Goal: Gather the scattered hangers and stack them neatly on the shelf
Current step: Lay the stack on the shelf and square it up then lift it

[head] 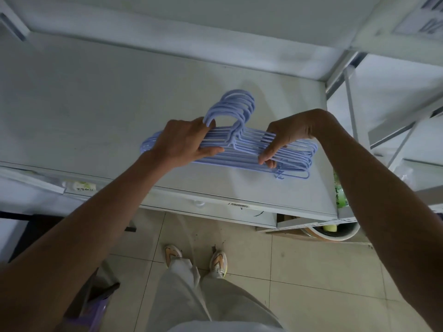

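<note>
A bundle of several light blue hangers (242,149) lies on the white shelf (96,111), hooks pointing away from me and fanned slightly. My left hand (184,142) grips the bundle's left side, fingers over the top bars and thumb underneath. My right hand (285,137) pinches the right side, fingertips pressing down on the lower bars. The right ends of the hangers stick out past my right hand and are a little uneven.
A shelf board above (191,20) overhangs the work surface. A metal upright (350,97) stands at the shelf's right end. A green packet (340,192) and a round bin (333,232) sit at the lower right. Tiled floor (287,271) and my shoes are below.
</note>
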Demonstrator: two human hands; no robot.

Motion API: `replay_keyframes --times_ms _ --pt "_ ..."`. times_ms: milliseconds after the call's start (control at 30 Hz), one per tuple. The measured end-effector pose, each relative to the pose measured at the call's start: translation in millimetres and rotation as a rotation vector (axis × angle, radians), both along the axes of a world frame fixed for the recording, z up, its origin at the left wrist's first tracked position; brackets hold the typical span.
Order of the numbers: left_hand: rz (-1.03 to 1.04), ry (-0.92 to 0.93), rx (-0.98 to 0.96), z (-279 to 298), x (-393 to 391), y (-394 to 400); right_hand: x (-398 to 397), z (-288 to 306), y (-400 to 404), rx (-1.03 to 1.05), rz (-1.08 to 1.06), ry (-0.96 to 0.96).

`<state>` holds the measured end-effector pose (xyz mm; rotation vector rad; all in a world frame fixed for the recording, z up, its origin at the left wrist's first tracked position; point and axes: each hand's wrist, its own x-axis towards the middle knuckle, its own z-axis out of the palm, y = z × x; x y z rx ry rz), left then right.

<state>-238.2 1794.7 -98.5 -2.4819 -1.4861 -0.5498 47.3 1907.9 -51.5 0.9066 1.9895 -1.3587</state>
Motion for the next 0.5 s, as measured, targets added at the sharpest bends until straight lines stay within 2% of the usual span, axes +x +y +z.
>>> replay_keyframes --times_ms 100,233,333,367,500 --pt "0.013 0.019 -0.01 3 4 -3 11 8 -11 0.306 -0.071 -0.037" --pt "0.049 0.016 -0.04 -4 3 -3 22 -19 -57 0.553 -0.348 0.111" --pt "0.067 -0.029 -0.086 -7 10 -2 3 -48 -102 1.029 -0.432 0.157" --pt "0.052 -0.05 -0.083 -7 12 -3 -3 -53 -109 1.107 -0.464 0.172" --pt "0.03 -0.141 -0.089 0 17 -3 -7 -57 -105 1.116 -0.545 0.146"
